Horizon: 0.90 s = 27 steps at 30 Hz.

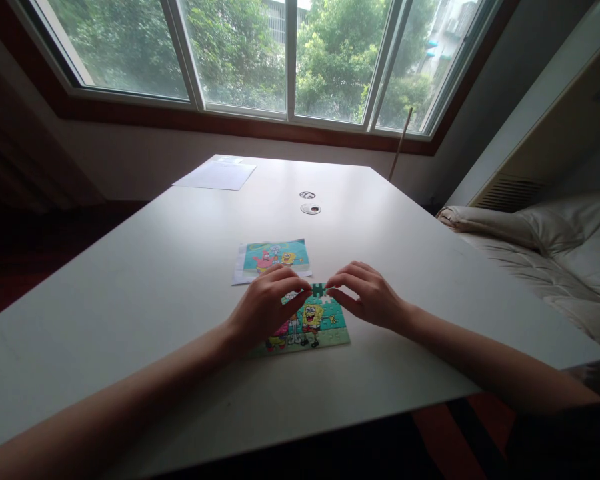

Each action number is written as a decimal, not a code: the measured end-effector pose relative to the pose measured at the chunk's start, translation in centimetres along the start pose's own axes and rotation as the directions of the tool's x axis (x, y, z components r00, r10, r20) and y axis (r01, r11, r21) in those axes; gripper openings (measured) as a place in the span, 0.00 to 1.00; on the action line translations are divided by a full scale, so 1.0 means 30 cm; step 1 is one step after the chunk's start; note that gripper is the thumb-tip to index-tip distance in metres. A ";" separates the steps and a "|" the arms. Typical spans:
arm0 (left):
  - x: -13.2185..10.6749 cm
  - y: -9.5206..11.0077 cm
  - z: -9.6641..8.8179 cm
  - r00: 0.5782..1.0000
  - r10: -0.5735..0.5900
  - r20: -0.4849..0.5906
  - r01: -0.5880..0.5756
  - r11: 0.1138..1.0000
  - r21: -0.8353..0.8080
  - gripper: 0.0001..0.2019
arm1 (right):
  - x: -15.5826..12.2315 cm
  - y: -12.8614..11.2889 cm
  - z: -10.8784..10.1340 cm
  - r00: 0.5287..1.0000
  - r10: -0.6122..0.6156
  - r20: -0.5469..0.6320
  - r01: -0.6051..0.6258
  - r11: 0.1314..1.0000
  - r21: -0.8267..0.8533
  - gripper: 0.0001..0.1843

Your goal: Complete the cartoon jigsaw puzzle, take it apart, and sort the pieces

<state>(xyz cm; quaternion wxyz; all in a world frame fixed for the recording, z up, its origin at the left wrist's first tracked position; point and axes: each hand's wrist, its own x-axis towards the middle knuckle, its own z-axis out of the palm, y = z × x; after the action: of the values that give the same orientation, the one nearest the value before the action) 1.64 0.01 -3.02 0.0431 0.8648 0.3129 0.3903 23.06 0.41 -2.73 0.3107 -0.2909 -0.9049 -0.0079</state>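
Observation:
A cartoon jigsaw puzzle [311, 321], mostly assembled, lies flat on the white table near me. A light gap shows close to its top right. Just above that gap, a small dark green puzzle piece [319, 290] sits between the fingertips of both hands. My left hand [267, 300] reaches over the puzzle's left part and hides it, thumb and index finger closed at the piece's left side. From the right, my right hand [367, 293] pinches at the piece's other side. Behind the puzzle, partly covered by my left hand, lies a picture sheet [275, 255] with matching characters.
White papers [217, 175] lie at the far left corner of the table [180, 280]. Two round cable-hole fittings [311, 209] are set in the tabletop. A padded cream seat [540, 233] stands along the right side, and a window is beyond the table.

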 end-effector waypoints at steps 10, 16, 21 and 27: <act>0.011 0.011 -0.007 1.000 0.012 -0.029 -0.013 1.000 -0.019 0.06 | 0.005 -0.010 0.001 0.998 0.048 -0.040 -0.045 0.997 0.066 0.06; 0.002 0.005 -0.003 0.998 -0.027 0.053 0.028 1.000 -0.009 0.06 | -0.003 0.003 -0.003 0.997 0.080 0.017 -0.082 0.990 0.117 0.05; -0.008 -0.008 -0.002 0.981 -0.041 0.190 0.036 0.999 0.029 0.09 | -0.020 0.044 -0.006 0.974 0.179 0.137 -0.201 0.966 0.165 0.04; -0.018 -0.005 0.002 0.941 -0.031 0.337 -0.003 0.995 0.102 0.12 | -0.027 0.057 0.001 0.943 0.245 0.225 -0.291 0.936 0.200 0.04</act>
<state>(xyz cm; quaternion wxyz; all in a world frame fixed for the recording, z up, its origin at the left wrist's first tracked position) 1.34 -0.18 -3.47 0.0553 0.9178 0.3263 0.2195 24.46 1.43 -3.51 0.2495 -0.3732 -0.8776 0.1685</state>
